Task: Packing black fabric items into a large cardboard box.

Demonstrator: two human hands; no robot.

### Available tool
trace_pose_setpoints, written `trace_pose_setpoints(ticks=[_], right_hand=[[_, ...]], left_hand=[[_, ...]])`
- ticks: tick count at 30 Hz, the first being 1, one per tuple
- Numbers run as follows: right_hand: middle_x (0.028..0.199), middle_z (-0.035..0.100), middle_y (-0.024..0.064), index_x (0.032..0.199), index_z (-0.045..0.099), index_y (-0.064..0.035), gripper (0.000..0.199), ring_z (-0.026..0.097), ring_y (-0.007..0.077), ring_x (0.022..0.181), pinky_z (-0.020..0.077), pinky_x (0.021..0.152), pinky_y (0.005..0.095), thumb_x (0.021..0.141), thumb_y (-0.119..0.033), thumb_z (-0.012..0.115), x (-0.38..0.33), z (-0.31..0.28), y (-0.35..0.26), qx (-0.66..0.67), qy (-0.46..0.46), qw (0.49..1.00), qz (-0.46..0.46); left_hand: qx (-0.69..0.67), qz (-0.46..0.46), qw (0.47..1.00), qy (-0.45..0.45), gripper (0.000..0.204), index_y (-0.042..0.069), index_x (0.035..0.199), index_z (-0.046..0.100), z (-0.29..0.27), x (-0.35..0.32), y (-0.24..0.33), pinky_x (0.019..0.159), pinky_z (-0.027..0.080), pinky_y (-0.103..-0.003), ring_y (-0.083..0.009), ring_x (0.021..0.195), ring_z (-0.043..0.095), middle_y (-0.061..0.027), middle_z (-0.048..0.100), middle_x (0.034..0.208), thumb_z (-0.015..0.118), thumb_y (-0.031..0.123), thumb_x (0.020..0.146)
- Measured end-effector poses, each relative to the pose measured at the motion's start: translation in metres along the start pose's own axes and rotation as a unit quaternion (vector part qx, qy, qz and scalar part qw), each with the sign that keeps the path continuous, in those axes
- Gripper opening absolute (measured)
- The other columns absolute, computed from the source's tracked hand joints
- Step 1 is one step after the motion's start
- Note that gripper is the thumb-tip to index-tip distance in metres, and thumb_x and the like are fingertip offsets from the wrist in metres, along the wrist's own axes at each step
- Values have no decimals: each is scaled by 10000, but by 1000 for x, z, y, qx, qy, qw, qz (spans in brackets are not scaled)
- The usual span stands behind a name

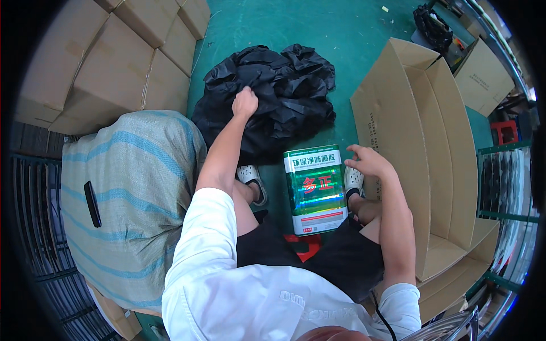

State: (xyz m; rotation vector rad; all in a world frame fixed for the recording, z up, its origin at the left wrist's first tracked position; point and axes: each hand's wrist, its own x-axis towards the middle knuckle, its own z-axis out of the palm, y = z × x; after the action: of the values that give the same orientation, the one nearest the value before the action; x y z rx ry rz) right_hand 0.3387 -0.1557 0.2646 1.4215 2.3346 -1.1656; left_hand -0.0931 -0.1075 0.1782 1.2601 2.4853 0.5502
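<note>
Black fabric (293, 85) in clenched left hand (245, 103), right hand (369, 162) loose near green can (316, 199) and cardboard box (398, 148)

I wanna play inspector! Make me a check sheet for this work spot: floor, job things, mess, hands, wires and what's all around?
Surface: green floor, one small pale scrap on it.
Job's things: crumpled black material; green-and-white tin between the feet.
Clutter: dark phone-like object on the striped sack.
Hands: left hand closed on the black material; right hand open beside the tin, contact unclear.
Cables: thin black cord near the right sleeve.
Surroundings: stacked cartons left, open carton right.
</note>
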Motion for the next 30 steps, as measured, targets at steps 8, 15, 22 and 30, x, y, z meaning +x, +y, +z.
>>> trace_pose_setpoints(ticks=[8, 15, 22, 30], right_hand=[[1011, 714, 214, 1340, 558, 10, 566, 690, 357, 978, 535, 864, 428, 917, -346, 676, 8, 9, 0, 10, 24, 999, -42], [1307, 645, 122, 1401, 535, -62, 863, 620, 294, 1196, 516, 996, 420, 904, -765, 473, -12, 38, -83, 774, -192, 604, 2], [1007, 661, 106, 1190, 569, -61, 428, 672, 234, 871, 572, 801, 398, 803, -150, 729, -2, 43, -109, 720, -19, 693, 15], [1130, 661, 146, 1279, 525, 16, 550, 684, 267, 989, 571, 902, 406, 755, -56, 675, 9, 9, -87, 725, 18, 679, -114]], left_hand=[[-570, 200, 797, -9, 269, -55, 1071, 588, -90, -71, 90, 929, 411, -263, -107, 1008, 530, 21, 588, 1049, 529, 202, 1018], [-178, 516, 815, -193, 94, 43, 869, 579, -119, -278, 123, 570, 499, -422, -307, 607, 634, -140, 603, 702, 570, 136, 856], [-174, 574, 785, -153, 154, 93, 747, 607, -94, -271, 101, 532, 491, -389, -275, 580, 639, -63, 635, 678, 695, 193, 823], [-356, 284, 889, 43, 756, -39, 1296, 458, -113, -215, 80, 948, 457, -383, -263, 1060, 569, -156, 555, 1164, 858, 353, 789]])
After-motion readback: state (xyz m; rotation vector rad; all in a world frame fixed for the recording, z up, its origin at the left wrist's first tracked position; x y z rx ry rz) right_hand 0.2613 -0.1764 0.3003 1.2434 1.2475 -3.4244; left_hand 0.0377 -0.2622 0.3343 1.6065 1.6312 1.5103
